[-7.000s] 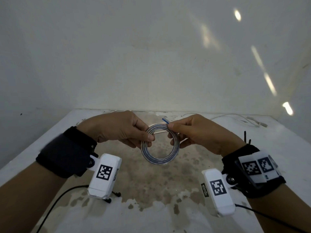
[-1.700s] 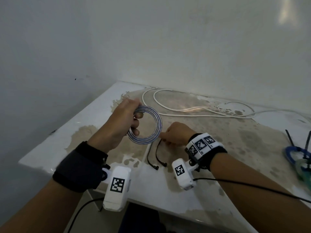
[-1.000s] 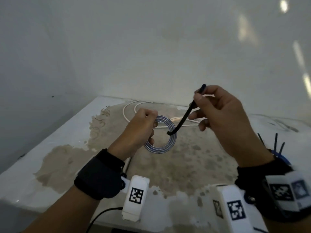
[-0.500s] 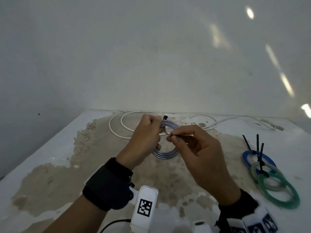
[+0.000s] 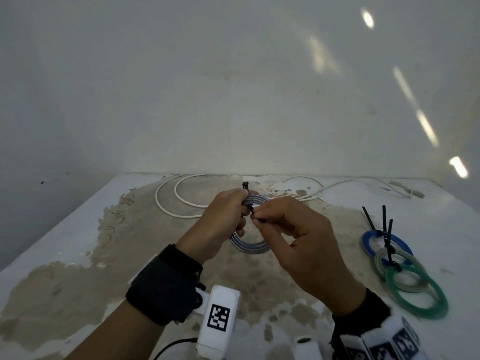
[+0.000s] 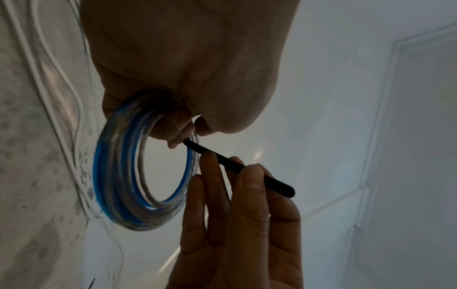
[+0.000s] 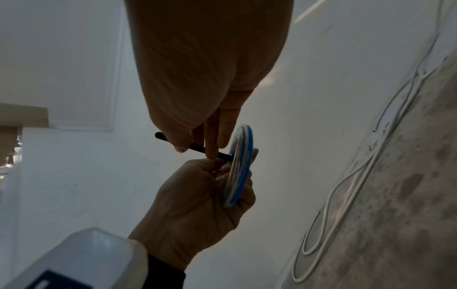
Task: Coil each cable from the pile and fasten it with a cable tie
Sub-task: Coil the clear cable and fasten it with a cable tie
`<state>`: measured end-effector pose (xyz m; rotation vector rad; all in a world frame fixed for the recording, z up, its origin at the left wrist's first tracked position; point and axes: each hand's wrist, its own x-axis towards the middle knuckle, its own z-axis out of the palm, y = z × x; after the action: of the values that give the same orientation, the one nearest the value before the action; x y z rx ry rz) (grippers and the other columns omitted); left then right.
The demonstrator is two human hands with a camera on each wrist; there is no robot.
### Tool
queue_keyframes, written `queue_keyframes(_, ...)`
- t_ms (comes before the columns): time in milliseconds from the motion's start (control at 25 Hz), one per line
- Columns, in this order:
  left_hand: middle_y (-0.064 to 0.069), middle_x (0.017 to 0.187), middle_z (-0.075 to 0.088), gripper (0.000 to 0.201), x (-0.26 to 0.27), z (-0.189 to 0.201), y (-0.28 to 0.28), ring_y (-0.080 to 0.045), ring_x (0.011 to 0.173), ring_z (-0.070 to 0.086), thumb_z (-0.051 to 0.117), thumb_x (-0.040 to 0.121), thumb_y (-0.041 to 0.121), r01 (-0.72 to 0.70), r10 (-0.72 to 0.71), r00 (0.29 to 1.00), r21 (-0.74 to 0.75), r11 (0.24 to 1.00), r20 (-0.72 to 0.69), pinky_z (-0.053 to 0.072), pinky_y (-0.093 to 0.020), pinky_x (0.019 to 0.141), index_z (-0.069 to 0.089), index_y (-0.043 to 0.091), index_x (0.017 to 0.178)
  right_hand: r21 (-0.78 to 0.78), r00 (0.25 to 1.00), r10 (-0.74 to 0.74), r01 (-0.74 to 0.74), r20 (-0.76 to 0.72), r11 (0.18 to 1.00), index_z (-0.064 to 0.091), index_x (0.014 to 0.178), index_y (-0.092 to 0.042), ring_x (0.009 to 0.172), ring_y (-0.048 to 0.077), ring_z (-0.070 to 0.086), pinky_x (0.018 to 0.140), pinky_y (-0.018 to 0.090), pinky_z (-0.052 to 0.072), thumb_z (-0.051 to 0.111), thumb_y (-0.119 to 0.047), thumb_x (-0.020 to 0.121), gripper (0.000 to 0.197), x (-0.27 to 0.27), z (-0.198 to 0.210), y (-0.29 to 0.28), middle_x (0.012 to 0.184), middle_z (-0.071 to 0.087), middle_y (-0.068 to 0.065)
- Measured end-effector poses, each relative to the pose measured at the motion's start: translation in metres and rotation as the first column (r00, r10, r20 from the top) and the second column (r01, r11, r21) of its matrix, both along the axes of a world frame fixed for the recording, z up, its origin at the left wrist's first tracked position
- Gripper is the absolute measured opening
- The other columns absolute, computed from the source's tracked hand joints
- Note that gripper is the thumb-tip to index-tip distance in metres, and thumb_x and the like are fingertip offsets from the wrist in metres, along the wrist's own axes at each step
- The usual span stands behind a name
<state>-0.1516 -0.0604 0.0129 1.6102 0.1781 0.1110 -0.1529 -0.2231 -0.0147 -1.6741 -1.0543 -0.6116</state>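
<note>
1. My left hand (image 5: pixel 220 222) is curled round the top of the coiled cable (image 5: pixel 250 246), holding it upright above the table (image 5: pixel 78 255) so the loops stay stacked and the hole in the middle stays open.
2. My right hand (image 5: pixel 298 237) pinches the black cable tie (image 6: pixel 237 168) between thumb and fingertips; the tie passes through the coil's middle just beside my left fingers, which I judge puts the fastening right at the grip.
3. The tie's head (image 5: pixel 245 185) pokes up above my left hand; I cannot tell whether the tail is threaded yet.
4. Three tied coils (image 5: pixel 405 271) lie overlapping at the table's right, out of the way.
5. A loose white cable (image 5: pixel 181 201) waits uncoiled by the wall.
</note>
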Motion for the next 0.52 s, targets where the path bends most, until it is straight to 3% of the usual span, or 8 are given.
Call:
queue_keyframes(280, 0.007, 0.053, 0.043, 0.030, -0.005, 0.005, 0.001, -0.011, 0.044, 0.032, 0.036, 0.104, 0.021, 0.016, -0.019, 0.998, 0.052, 0.999, 0.063, 0.031, -0.026, 0.049, 0.063, 0.009, 0.098, 0.050, 0.994, 0.036, -0.031, -0.100, 0.998, 0.073, 0.105, -0.009, 0.096, 0.012, 0.071, 0.080, 0.026, 0.058, 0.068, -0.006, 0.093, 0.014, -0.009, 0.004, 0.004, 0.101, 0.073, -0.003)
queue_keyframes(440, 0.002, 0.062, 0.050, 0.029, -0.011, 0.006, 0.000, -0.014, 0.052, 0.038, 0.039, 0.104, 0.023, -0.011, -0.008, 0.991, 0.140, 0.990, 0.135, 0.032, -0.030, 0.051, 0.064, 0.011, 0.095, 0.211, 0.910, 0.149, -0.069, -0.388, 0.975, 0.071, 0.103, -0.017, 0.093, 0.013, 0.075, 0.076, 0.026, 0.060, 0.060, -0.020, 0.095, 0.015, -0.025, 0.013, 0.012, 0.097, 0.077, -0.006)
queue_keyframes(520, 0.012, 0.059, 0.053, 0.030, -0.014, 0.005, -0.001, -0.010, 0.052, 0.042, 0.040, 0.104, 0.025, -0.036, -0.002, 0.982, 0.201, 0.979, 0.187, 0.034, -0.030, 0.053, 0.065, 0.019, 0.088, 0.263, 0.837, 0.154, -0.013, -0.525, 0.965, 0.070, 0.099, -0.019, 0.086, 0.014, 0.076, 0.067, 0.026, 0.059, 0.061, -0.019, 0.096, 0.009, -0.030, 0.021, 0.017, 0.092, 0.078, -0.004)
